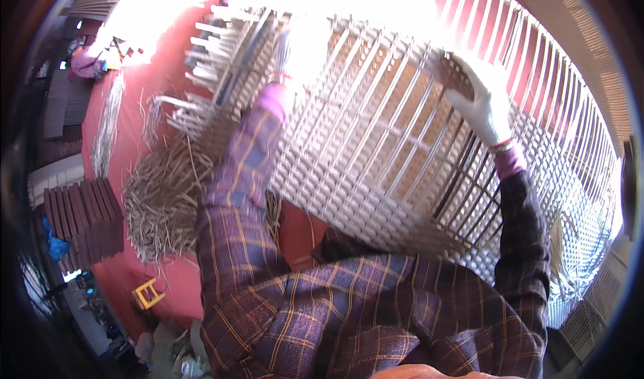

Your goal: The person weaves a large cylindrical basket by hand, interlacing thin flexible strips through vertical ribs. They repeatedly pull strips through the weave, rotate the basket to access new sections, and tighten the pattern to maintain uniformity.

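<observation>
A large grey woven wicker panel, with bare metal rods across its middle, lies tilted in front of me. My left hand, with a pink cuff at the wrist, is over the panel's upper left part. Glare washes out its fingers, so its grip is hidden. My right hand wears a white glove. It rests at the upper right of the weave, thumb and fingers curved and apart, with a dark shadowed patch of weave between them. A loose bundle of grey-brown strands lies left of my left forearm.
Pale strand ends jut from the panel's left side. Stacked brown slats stand at far left, near a small yellow frame on the red floor. Another long strand bundle lies farther off, and a person in purple is beyond.
</observation>
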The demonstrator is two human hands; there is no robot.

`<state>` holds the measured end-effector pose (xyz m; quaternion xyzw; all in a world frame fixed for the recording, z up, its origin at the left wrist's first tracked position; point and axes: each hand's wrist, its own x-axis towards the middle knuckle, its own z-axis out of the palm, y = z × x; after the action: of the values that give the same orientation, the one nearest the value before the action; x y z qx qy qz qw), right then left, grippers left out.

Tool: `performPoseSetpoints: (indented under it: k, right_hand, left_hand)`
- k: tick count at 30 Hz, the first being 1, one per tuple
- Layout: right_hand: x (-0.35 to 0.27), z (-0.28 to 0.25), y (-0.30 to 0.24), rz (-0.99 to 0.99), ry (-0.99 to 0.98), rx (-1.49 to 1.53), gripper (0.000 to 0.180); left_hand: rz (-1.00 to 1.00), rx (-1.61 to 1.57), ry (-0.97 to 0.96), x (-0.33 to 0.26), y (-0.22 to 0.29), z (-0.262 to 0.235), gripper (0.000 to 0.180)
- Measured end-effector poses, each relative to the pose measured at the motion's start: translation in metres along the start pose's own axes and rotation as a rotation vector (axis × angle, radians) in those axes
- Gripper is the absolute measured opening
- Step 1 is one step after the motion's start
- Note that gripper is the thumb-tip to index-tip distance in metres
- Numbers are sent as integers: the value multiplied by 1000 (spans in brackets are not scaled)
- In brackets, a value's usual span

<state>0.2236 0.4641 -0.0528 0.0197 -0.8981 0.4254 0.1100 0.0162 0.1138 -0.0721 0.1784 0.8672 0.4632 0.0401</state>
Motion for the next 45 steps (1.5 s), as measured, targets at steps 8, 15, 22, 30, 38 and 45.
performPoseSetpoints:
  k: [8, 15, 22, 30, 38, 45]
  right_hand:
    - [-3, 3, 22, -130, 17, -87, 79]
    - [-148, -6, -94, 1, 79, -153, 61]
    - [-256, 12, -105, -124, 213, -389, 51]
    - [-297, 0, -68, 142, 438, -651, 60]
    - [-307, -13, -36, 154, 597, -670, 40]
    - [-365, -83, -33, 431, 392, -953, 27]
  left_hand:
    - [-332, 576, -97, -15, -66, -126, 34]
    - [34, 1084, 107, -75, -94, -214, 36]
    - [249, 1144, 86, -20, -125, -212, 39]
    - [290, 1173, 153, 1, -139, -230, 43]
    - [77, 1391, 250, -49, -202, -225, 53]
    - [206, 1494, 279, -50, -234, -228, 44]
